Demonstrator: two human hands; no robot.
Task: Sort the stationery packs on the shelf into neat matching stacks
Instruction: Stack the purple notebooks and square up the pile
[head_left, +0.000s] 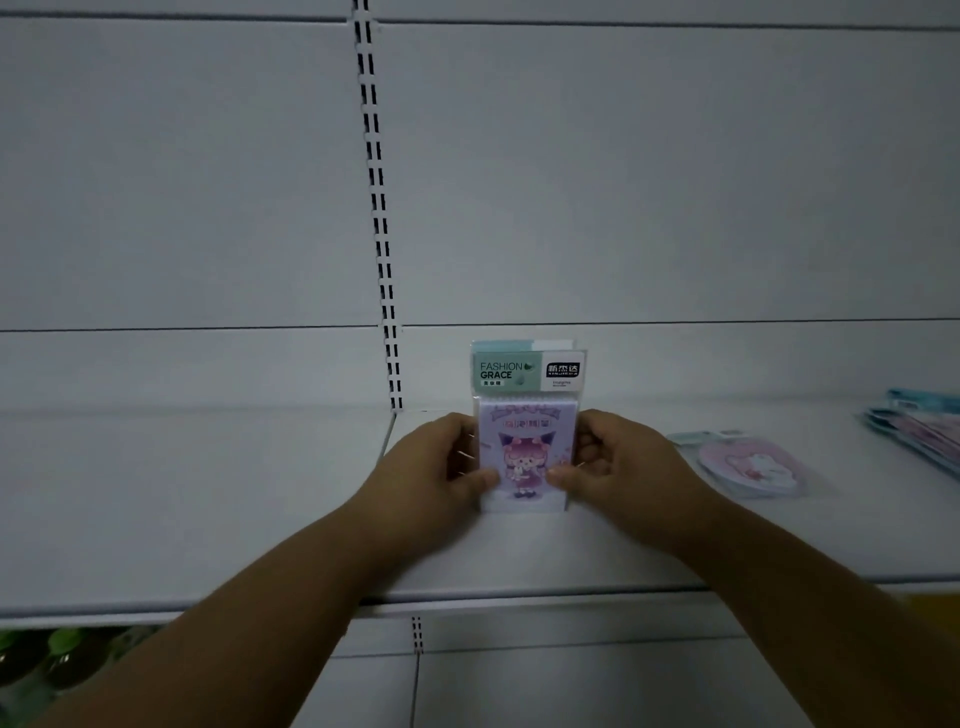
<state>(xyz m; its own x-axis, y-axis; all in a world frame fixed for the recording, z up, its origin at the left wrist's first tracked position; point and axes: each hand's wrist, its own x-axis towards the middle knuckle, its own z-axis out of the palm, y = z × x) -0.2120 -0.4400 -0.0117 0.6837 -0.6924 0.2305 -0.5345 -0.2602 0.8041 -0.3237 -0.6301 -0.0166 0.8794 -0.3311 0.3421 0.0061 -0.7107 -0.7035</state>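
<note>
Two hands met at the middle of the white shelf (208, 519), and the scene read plainly from its left end across. That left stretch lay bare up to the slotted upright (382, 228) in the back panel. Just right of the upright, the left hand (434, 467) had its fingers curled around the left edge of the purple pack (524, 457), thumb pressed on the printed front near the bottom. The pack stood upright, its green header card (527, 368) rising above the fingers, and it seemed to front a small stack, since a second header edge peeked out behind (how many packs stood there could not be told). The right hand (621, 462) mirrored the grip on the right edge, thumb likewise on the face, so both hands were closed on the same pack. Further right, well apart, a pink pack (748, 465) lay flat on the shelf, and a fanned pile of packs (919, 428) ran off the frame edge. The step in hand looked like squaring the purple stack. Doing it well would call for even pressure from both sides, tapping the bottom edges level on the shelf, lining up the header cards, and releasing only once the stack stood or leaned steadily without sliding forward.
</note>
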